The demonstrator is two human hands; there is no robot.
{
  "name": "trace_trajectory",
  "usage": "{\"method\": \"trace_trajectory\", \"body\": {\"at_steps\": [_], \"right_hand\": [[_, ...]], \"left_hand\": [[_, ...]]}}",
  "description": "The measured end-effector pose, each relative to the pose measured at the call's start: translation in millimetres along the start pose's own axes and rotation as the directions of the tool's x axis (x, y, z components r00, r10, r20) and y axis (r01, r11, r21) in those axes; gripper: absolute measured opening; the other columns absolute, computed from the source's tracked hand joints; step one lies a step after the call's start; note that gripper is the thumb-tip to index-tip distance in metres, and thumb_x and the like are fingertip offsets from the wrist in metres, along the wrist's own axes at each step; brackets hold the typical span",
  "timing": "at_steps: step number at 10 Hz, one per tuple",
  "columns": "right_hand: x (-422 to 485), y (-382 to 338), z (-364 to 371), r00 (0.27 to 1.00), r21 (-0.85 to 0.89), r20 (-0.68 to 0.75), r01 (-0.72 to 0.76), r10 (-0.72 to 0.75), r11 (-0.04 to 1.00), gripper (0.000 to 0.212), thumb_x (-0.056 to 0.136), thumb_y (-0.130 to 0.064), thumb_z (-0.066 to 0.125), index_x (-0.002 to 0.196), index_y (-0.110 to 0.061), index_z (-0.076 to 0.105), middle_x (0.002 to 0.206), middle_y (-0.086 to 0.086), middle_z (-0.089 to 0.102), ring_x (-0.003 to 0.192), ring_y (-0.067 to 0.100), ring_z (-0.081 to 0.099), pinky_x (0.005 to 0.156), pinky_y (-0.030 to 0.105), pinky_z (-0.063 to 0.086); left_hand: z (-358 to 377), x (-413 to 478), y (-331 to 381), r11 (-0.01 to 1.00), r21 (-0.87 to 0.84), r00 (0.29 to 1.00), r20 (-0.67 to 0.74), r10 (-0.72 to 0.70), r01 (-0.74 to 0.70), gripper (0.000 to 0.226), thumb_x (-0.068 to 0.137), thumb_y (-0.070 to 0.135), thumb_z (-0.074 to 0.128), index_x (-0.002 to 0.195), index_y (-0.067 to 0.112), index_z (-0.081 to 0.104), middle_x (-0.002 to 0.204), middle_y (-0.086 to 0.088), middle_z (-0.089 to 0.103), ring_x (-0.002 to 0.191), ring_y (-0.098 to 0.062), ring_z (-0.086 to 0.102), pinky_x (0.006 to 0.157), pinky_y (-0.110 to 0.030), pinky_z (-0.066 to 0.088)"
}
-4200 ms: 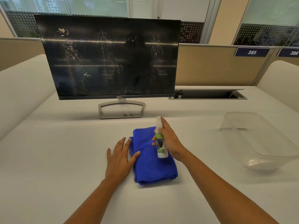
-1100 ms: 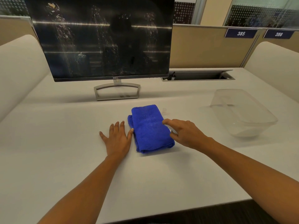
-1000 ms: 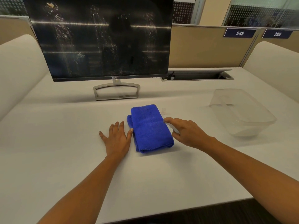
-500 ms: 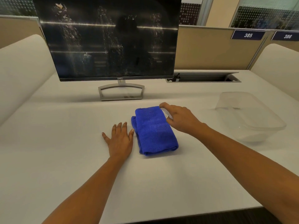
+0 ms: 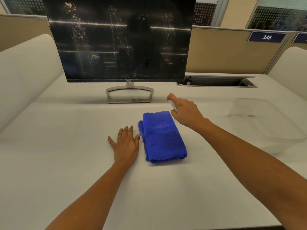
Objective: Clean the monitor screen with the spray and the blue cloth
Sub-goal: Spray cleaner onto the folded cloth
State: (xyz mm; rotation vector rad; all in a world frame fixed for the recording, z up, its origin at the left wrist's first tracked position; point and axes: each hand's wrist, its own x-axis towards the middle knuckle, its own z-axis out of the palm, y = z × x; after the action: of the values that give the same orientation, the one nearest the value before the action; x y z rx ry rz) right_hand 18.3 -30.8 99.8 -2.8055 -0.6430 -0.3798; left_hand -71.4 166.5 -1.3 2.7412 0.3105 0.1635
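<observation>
The right hand (image 5: 186,112) had moved past the cloth (image 5: 162,136) toward the monitor (image 5: 123,40), apparently gripping the mostly hidden spray (image 5: 173,106); the left hand (image 5: 126,143) stayed flat, empty.

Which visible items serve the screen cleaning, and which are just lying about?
In use:
- black flat monitor, screen streaked with droplets
- folded blue microfibre cloth
- small white spray bottle, mostly hidden in the right hand

Lying about:
- clear plastic tub
- open cable tray in the white desk
</observation>
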Motion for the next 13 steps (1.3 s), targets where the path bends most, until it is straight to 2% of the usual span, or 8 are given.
{"method": "trace_trajectory", "body": {"at_steps": [2,5,7,8,10,11,12,13], "right_hand": [[-17.8,5.2,4.7,1.0,0.024,0.026,-0.011,0.01,1.0,0.04,0.089,-0.014,0.051,0.125,-0.021,0.037,0.09,0.009,0.06,0.066,0.022,0.056,0.063,0.036,0.053],[-63.1,4.4,8.0,0.995,0.052,0.083,0.051,-0.055,0.997,0.033,0.083,-0.009,0.044,0.115,-0.016,0.043,0.066,-0.002,0.043,0.051,0.025,0.041,0.049,0.031,0.033],[-83.5,-0.1,3.6,0.974,0.128,0.148,0.155,-0.174,0.98,0.035,0.083,-0.012,0.048,0.117,-0.022,0.047,0.071,0.002,0.058,0.052,0.021,0.042,0.05,0.025,0.031],[-89.9,0.3,5.4,0.975,0.141,0.129,0.164,-0.182,0.976,0.03,0.083,-0.012,0.05,0.112,-0.018,0.049,0.077,0.005,0.062,0.055,0.023,0.043,0.053,0.028,0.034],[-85.7,18.0,9.7,0.997,0.241,-0.067,0.051,-0.036,0.969,0.037,0.08,-0.009,0.053,0.115,-0.02,0.046,0.058,0.003,0.046,0.046,0.02,0.04,0.045,0.026,0.035],[-78.0,32.6,12.6,0.985,0.338,-0.156,-0.01,0.066,0.941,0.046,0.083,-0.011,0.055,0.122,-0.026,0.036,0.073,0.008,0.056,0.051,0.02,0.049,0.047,0.029,0.044],[-66.5,44.0,16.1,0.959,0.504,-0.199,-0.075,0.201,0.86,0.065,0.084,-0.007,0.054,0.134,-0.033,0.021,0.125,0.007,0.048,0.09,0.014,0.054,0.078,0.024,0.045],[-54.4,55.4,22.2,0.929,0.607,-0.233,-0.093,0.289,0.789,0.076,0.086,0.001,0.052,0.144,-0.024,0.011,0.152,0.001,0.017,0.132,0.015,0.03,0.105,0.027,0.029]], "left_hand": [[3.2,2.7,-0.9,1.0,0.0,1.0,0.001,-0.003,0.003,0.053,0.096,0.045,0.019,0.144,0.022,0.018,0.153,-0.001,0.021,0.143,-0.019,0.012,0.111,-0.058,-0.001],[3.4,1.8,-1.0,1.0,0.004,1.0,-0.005,0.008,-0.008,0.053,0.096,0.044,0.02,0.143,0.021,0.019,0.153,-0.002,0.022,0.143,-0.019,0.014,0.111,-0.058,0.001],[2.9,1.1,-1.3,1.0,0.007,1.0,-0.003,0.008,-0.008,0.053,0.096,0.044,0.019,0.144,0.021,0.018,0.153,-0.003,0.021,0.143,-0.02,0.013,0.111,-0.057,0.0],[2.7,1.1,-1.0,1.0,0.011,1.0,0.0,0.006,-0.006,0.053,0.096,0.044,0.019,0.144,0.02,0.018,0.153,-0.003,0.021,0.143,-0.02,0.013,0.112,-0.057,0.0],[2.9,1.3,-1.3,1.0,0.008,1.0,0.002,-0.001,0.001,0.053,0.096,0.044,0.019,0.144,0.02,0.019,0.153,-0.003,0.022,0.143,-0.02,0.013,0.112,-0.056,0.0],[3.4,1.0,-1.9,1.0,0.011,1.0,0.0,-0.001,0.001,0.053,0.096,0.044,0.02,0.144,0.02,0.019,0.153,-0.003,0.022,0.143,-0.02,0.014,0.112,-0.056,0.001],[3.9,1.1,-2.1,1.0,0.012,1.0,-0.005,-0.003,0.003,0.053,0.096,0.043,0.02,0.143,0.02,0.02,0.153,-0.003,0.023,0.143,-0.02,0.014,0.112,-0.056,0.001],[4.3,1.4,-2.6,1.0,0.019,1.0,-0.01,-0.003,0.003,0.053,0.096,0.043,0.021,0.143,0.02,0.021,0.153,-0.003,0.023,0.142,-0.019,0.015,0.112,-0.056,0.002]]}}
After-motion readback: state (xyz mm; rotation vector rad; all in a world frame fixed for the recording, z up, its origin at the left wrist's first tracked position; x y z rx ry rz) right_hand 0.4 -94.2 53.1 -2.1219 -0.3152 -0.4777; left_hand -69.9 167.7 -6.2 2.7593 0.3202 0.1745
